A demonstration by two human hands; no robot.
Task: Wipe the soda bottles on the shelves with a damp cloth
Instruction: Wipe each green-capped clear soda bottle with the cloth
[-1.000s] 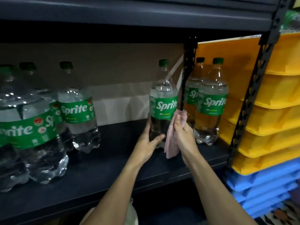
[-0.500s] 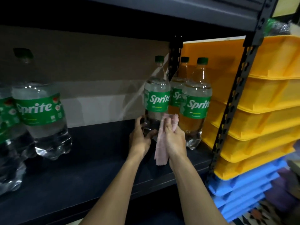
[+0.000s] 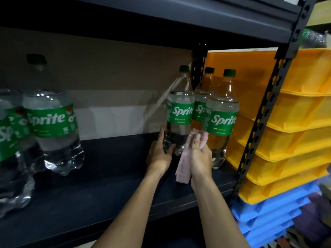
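Head view: we steady a clear Sprite bottle (image 3: 180,111) standing upright toward the right end of the dark shelf (image 3: 100,190), well back from its front edge. Our left hand (image 3: 159,154) wraps the bottle's lower body from the left, its grip curled around the plastic with the thumb across the front near the base. Our right hand (image 3: 199,156) is closed on a pink cloth (image 3: 184,165), the fingers pinching its bunched top against the bottle's lower right side, just below the green label; the rest of the cloth hangs loose down toward the shelf surface. Just beside this bottle on the right stand two more Sprite bottles, the nearer one (image 3: 222,120) close to the right-hand post (image 3: 259,122) and the other (image 3: 201,104) tucked behind, partly hidden; whether they touch the held bottle we cannot tell. Well apart, at the shelf's left end, another Sprite bottle (image 3: 53,126) stands with a further one (image 3: 9,140) cut off by the frame edge in front of it. Beyond the post, stacked yellow trays (image 3: 295,113) sit above stacked blue trays (image 3: 268,217). A brown board (image 3: 100,68) backs the shelf.
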